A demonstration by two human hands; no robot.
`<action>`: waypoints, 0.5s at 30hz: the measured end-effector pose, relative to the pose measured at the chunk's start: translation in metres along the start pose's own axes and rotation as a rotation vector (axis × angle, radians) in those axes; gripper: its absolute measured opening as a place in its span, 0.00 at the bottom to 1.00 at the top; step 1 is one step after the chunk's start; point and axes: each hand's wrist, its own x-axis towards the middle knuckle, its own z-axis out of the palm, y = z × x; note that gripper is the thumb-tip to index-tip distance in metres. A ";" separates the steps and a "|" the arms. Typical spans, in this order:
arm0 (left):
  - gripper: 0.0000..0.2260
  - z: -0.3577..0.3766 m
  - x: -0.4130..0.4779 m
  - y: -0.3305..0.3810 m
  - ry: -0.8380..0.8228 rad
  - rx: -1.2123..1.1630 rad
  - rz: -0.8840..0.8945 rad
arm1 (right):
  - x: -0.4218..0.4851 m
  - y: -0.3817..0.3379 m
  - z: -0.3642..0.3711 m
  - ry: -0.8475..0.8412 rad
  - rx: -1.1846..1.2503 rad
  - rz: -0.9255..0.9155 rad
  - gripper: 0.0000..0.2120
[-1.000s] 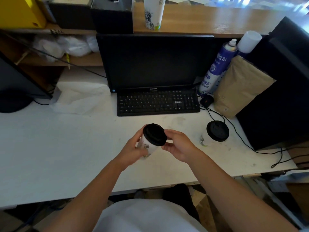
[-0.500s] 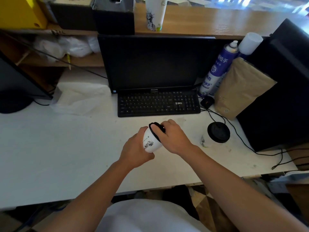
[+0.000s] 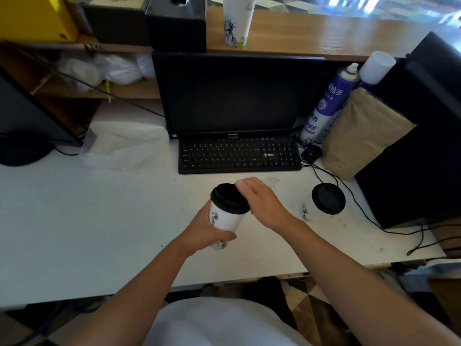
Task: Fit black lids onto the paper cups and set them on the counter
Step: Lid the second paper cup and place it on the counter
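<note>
Just in front of the keyboard point(image 3: 239, 156), a light, easily crushed paper cup point(image 3: 225, 218) is gripped low by the left hand point(image 3: 208, 229), while its black lid point(image 3: 229, 198) is touched at the rim by the loosely curled right hand point(image 3: 262, 203).

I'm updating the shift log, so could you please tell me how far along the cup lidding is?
One lidded cup already stands on the white counter. A second cup is in the left hand, its black lid on, the right hand at the rim. Left: set it down. A stack of unlidded cups waits on the wooden shelf.
</note>
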 end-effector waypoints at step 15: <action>0.18 0.007 0.006 0.000 0.300 -0.802 -0.150 | -0.010 0.022 0.035 0.155 0.559 0.397 0.11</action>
